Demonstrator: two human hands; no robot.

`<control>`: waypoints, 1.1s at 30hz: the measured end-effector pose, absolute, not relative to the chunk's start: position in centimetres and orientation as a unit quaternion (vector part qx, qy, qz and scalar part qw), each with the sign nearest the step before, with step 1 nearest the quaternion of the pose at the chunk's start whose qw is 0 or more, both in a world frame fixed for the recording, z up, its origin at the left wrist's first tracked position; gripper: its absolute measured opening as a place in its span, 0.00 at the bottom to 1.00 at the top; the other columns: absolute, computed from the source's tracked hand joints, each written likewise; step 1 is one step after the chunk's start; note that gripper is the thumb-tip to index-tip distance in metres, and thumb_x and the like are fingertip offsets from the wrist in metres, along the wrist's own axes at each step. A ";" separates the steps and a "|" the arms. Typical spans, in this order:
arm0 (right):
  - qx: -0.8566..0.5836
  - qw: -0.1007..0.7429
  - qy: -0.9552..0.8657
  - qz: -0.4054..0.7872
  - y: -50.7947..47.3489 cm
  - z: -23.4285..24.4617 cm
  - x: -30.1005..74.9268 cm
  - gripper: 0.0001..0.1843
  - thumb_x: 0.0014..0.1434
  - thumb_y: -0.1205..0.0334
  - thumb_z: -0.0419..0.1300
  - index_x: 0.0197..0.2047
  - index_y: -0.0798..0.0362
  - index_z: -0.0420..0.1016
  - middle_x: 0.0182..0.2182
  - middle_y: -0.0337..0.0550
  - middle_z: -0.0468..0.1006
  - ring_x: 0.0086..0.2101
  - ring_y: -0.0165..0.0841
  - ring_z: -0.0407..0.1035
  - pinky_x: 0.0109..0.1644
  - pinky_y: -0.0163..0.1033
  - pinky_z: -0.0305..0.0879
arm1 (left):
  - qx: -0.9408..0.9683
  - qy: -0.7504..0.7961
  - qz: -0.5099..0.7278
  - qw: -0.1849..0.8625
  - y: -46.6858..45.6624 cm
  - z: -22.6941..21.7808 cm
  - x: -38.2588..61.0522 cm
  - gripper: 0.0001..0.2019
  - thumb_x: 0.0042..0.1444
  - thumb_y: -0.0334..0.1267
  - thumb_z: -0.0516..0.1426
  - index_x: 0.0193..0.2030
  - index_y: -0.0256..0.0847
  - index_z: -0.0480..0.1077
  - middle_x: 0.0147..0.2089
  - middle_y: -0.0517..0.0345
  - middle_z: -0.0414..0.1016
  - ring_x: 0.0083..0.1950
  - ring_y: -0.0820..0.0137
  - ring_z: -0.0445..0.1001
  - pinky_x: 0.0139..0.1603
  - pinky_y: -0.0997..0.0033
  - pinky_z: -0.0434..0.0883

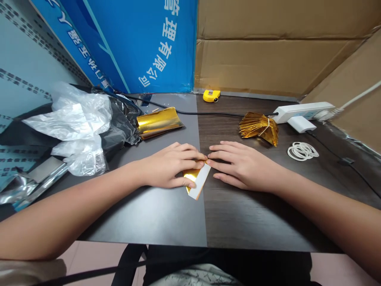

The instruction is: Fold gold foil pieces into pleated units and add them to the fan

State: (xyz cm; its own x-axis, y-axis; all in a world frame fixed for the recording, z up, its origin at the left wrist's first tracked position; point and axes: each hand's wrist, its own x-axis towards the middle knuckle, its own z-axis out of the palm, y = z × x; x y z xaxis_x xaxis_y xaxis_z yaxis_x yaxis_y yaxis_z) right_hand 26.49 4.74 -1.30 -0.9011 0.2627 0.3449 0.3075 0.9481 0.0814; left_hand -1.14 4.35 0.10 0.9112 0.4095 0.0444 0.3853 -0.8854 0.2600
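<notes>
A sheet of gold foil paper (192, 174) with a folded-over white strip lies slantwise on the desk. My left hand (175, 165) holds it down, thumb on the lower part and fingertips at the upper corner, covering much of the sheet. My right hand (241, 163) rests palm down with its fingers stretched and apart. One right fingertip meets the paper's upper corner. Behind my left hand lies a stack of gold foil sheets (159, 122). Beyond my right hand sits a bundle of folded gold paper (258, 128), tied with a white band.
Plastic bags (86, 119) crowd the desk's left side. A yellow tape measure (211, 95) stands near the cardboard wall (253, 59). At the right are a white power strip (303, 111), its cables, and a coil of white bands (303, 151).
</notes>
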 end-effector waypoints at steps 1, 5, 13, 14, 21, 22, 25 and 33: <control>-0.145 0.171 -0.973 -0.060 4.8 -1.3 26.5 0.17 0.70 0.59 0.56 0.53 0.62 0.79 0.48 0.53 0.81 0.54 0.49 0.73 0.58 0.58 0.72 | 0.971 0.201 0.052 0.120 4.4 0.1 -1.1 0.26 0.65 0.57 0.52 0.63 0.44 0.68 0.68 0.50 0.68 0.65 0.61 0.64 0.59 0.60 0.64; -0.140 0.168 -0.975 -0.038 5.1 -1.3 26.6 0.18 0.71 0.58 0.56 0.53 0.61 0.79 0.48 0.55 0.80 0.52 0.48 0.74 0.53 0.55 0.75 | 0.974 0.198 0.059 0.096 4.5 -0.2 -1.2 0.26 0.66 0.57 0.51 0.63 0.43 0.67 0.68 0.52 0.69 0.66 0.62 0.65 0.56 0.62 0.63; -0.144 0.173 -0.974 -0.014 5.4 -1.4 26.7 0.16 0.70 0.58 0.57 0.51 0.60 0.78 0.47 0.51 0.80 0.50 0.46 0.74 0.49 0.52 0.76 | 0.981 0.187 0.025 0.053 4.4 -0.2 -1.0 0.25 0.67 0.56 0.47 0.61 0.42 0.66 0.71 0.54 0.64 0.73 0.59 0.60 0.58 0.61 0.63; -0.143 0.175 -0.974 -0.009 5.5 -1.5 26.8 0.16 0.70 0.58 0.57 0.51 0.60 0.78 0.46 0.51 0.80 0.50 0.46 0.73 0.49 0.52 0.76 | 0.980 0.189 0.020 0.052 4.4 -0.2 -1.0 0.25 0.68 0.56 0.46 0.62 0.42 0.66 0.72 0.53 0.63 0.73 0.59 0.59 0.58 0.61 0.63; -0.136 0.200 -0.969 0.046 4.2 -1.3 26.1 0.08 0.68 0.66 0.59 0.45 0.60 0.78 0.45 0.49 0.79 0.49 0.43 0.72 0.51 0.49 0.72 | 0.979 0.192 0.022 0.066 4.5 -0.6 -1.1 0.25 0.68 0.56 0.46 0.61 0.43 0.66 0.73 0.54 0.61 0.73 0.59 0.60 0.62 0.58 0.61; -0.136 0.212 -0.967 0.050 3.7 -1.2 25.9 0.08 0.67 0.66 0.59 0.46 0.60 0.78 0.45 0.49 0.80 0.50 0.43 0.71 0.51 0.49 0.71 | 0.979 0.191 0.026 0.062 4.5 -0.6 -1.1 0.25 0.68 0.56 0.46 0.61 0.43 0.66 0.73 0.54 0.61 0.73 0.59 0.60 0.62 0.58 0.61; -0.118 0.201 -0.970 0.072 2.1 -0.7 25.2 0.11 0.68 0.63 0.59 0.50 0.58 0.77 0.47 0.49 0.79 0.49 0.42 0.70 0.50 0.48 0.68 | 0.983 0.175 0.040 0.033 4.2 -0.6 -1.0 0.25 0.68 0.55 0.46 0.61 0.43 0.67 0.71 0.55 0.64 0.71 0.59 0.62 0.60 0.58 0.62; -0.011 0.146 -0.984 0.104 -1.5 -0.5 24.0 0.22 0.72 0.50 0.53 0.44 0.60 0.79 0.39 0.50 0.79 0.43 0.38 0.70 0.51 0.46 0.67 | 0.989 0.120 0.090 0.010 1.7 -0.4 -0.2 0.21 0.66 0.54 0.48 0.50 0.41 0.72 0.63 0.53 0.74 0.65 0.60 0.69 0.52 0.59 0.66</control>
State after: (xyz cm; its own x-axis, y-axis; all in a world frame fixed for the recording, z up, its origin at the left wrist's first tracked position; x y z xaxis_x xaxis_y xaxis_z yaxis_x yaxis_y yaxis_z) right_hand 24.01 -1.53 -0.47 -0.9571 0.0528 0.2848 -0.0081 0.9780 -0.2084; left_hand -0.16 1.72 -0.41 0.9549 0.2390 0.1761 0.2355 -0.9710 0.0409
